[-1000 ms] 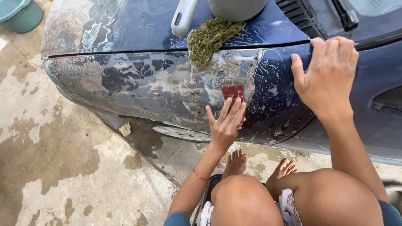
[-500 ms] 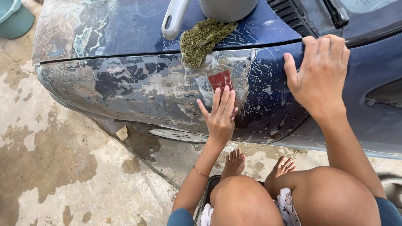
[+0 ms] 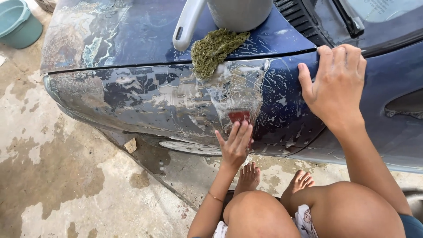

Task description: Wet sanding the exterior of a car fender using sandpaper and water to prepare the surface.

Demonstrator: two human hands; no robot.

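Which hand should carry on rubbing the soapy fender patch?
Left. The left hand already presses the red pad flat on the wet fender. The right hand rests bare on the panel higher up, likely as a brace.

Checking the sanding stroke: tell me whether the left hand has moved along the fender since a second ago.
Yes. The left hand, pressing the red pad, has slid down the fender, farther below the green scrubber.

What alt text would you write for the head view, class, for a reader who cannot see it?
A crouching person's left hand presses a small red pad against a wet, worn blue car fender, while the right hand rests flat on it. A green scrubbing net and grey jug sit above.
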